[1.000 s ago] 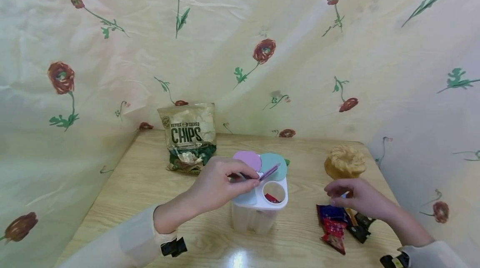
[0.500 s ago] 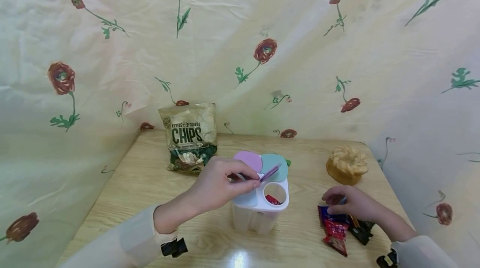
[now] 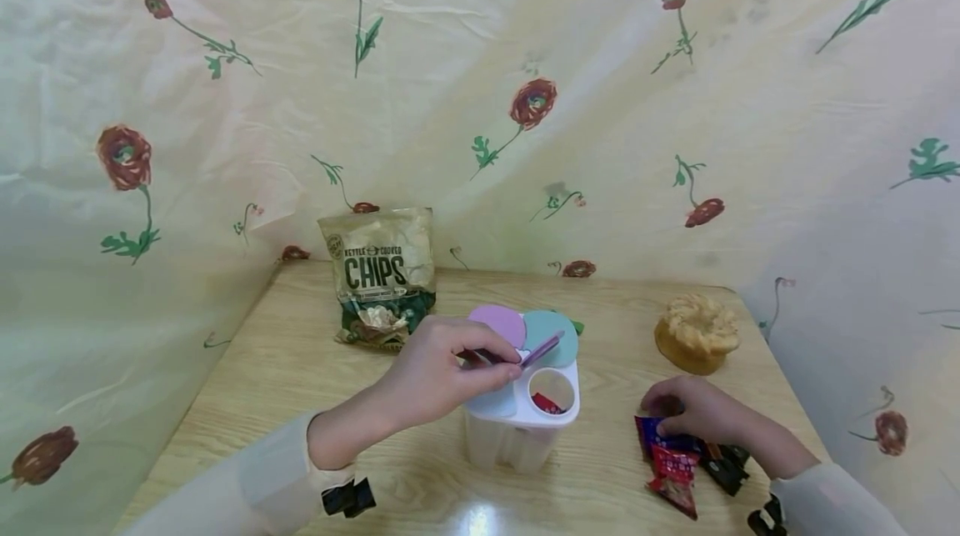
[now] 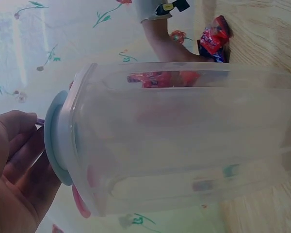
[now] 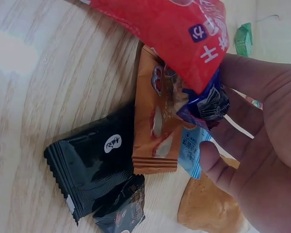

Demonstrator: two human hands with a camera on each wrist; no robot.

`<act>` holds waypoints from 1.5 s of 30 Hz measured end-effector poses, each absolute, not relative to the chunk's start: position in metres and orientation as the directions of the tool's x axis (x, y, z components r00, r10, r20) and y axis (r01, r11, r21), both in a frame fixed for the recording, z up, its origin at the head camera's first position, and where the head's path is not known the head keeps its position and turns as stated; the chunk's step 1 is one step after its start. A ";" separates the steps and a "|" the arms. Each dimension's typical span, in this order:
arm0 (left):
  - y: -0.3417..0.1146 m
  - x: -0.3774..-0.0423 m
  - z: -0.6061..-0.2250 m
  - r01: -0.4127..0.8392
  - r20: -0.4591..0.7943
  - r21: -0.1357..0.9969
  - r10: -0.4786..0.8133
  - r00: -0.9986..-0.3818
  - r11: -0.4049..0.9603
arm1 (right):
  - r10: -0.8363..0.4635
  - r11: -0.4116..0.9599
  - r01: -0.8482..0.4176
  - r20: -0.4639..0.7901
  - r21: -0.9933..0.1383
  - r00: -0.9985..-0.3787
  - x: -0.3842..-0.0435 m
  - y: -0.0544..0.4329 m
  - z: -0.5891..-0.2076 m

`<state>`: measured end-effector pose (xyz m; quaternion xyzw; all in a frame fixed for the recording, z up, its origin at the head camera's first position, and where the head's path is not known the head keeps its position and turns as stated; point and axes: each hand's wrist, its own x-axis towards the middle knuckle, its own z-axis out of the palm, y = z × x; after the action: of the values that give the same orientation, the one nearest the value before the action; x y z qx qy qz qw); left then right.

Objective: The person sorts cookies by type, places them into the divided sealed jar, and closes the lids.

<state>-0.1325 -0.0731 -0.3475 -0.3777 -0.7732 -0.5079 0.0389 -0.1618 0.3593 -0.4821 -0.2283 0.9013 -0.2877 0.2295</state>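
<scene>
My left hand (image 3: 450, 365) pinches a thin purple lid (image 3: 543, 348), seen nearly edge-on, above a clear plastic container (image 3: 517, 446) with a white top. Purple, teal (image 3: 552, 336) and light blue lids cover three of its round openings. The front right opening is uncovered, and a red packet (image 3: 546, 403) shows inside. At the right, my right hand (image 3: 705, 413) has thumb and fingers around a dark blue snack packet (image 5: 207, 104) in a small heap. A red packet (image 3: 673, 469) lies against it. Orange (image 5: 157, 124), light blue (image 5: 195, 145) and black packets (image 5: 94, 158) lie beside it.
A bag of chips (image 3: 378, 278) stands at the back left of the wooden table (image 3: 285, 403). A ring-shaped cake (image 3: 696, 334) sits behind my right hand. A green wrapper (image 3: 577, 326) peeks out behind the container. Flowered cloth (image 3: 480, 102) hangs behind the table.
My right hand has come down and slightly left onto the dark blue packet, its fingers closing in. My left hand holds the purple lid in the same place.
</scene>
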 end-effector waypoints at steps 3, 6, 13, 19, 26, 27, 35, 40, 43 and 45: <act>-0.073 -0.133 -0.347 0.627 0.445 0.753 0.547 -0.709 0.201 | -0.544 0.742 -0.284 -0.298 -0.607 -0.784 -0.162 0.358 -0.482; -0.073 -0.133 -0.348 0.628 0.446 0.751 0.547 -0.708 0.202 | -0.544 0.753 -0.292 -0.308 -0.589 -0.781 -0.162 0.358 -0.482; -0.072 -0.132 -0.347 0.619 0.439 0.761 0.547 -0.713 0.196 | -0.513 0.771 -0.255 -0.331 -0.584 -0.792 -0.165 0.357 -0.476; -0.074 -0.132 -0.346 0.608 0.428 0.769 0.548 -0.718 0.197 | -0.537 0.743 -0.298 -0.269 -0.599 -0.799 -0.167 0.359 -0.465; -0.073 -0.132 -0.346 0.600 0.416 0.775 0.554 -0.721 0.198 | -0.556 0.717 -0.341 -0.204 -0.607 -0.806 -0.170 0.360 -0.455; -0.073 -0.133 -0.346 0.599 0.415 0.776 0.555 -0.721 0.199 | -0.558 0.714 -0.352 -0.189 -0.605 -0.808 -0.170 0.360 -0.454; -0.073 -0.134 -0.346 0.611 0.424 0.766 0.556 -0.715 0.201 | -0.515 0.698 -0.375 -0.064 -0.610 -0.855 -0.169 0.352 -0.428; -0.073 -0.133 -0.345 0.601 0.417 0.773 0.549 -0.724 0.205 | -0.461 0.682 -0.349 -0.006 -0.643 -0.888 -0.166 0.343 -0.406; -0.073 -0.133 -0.344 0.593 0.411 0.778 0.547 -0.730 0.208 | -0.449 0.647 -0.361 0.047 -0.672 -0.893 -0.163 0.336 -0.392; -0.073 -0.133 -0.344 0.589 0.406 0.781 0.546 -0.732 0.209 | -0.447 0.628 -0.393 0.102 -0.672 -0.889 -0.159 0.331 -0.383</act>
<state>-0.1325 -0.0726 -0.3439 -0.3652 -0.7773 -0.5119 0.0207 -0.1592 0.3315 -0.3828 -0.2329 0.9015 -0.3629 0.0371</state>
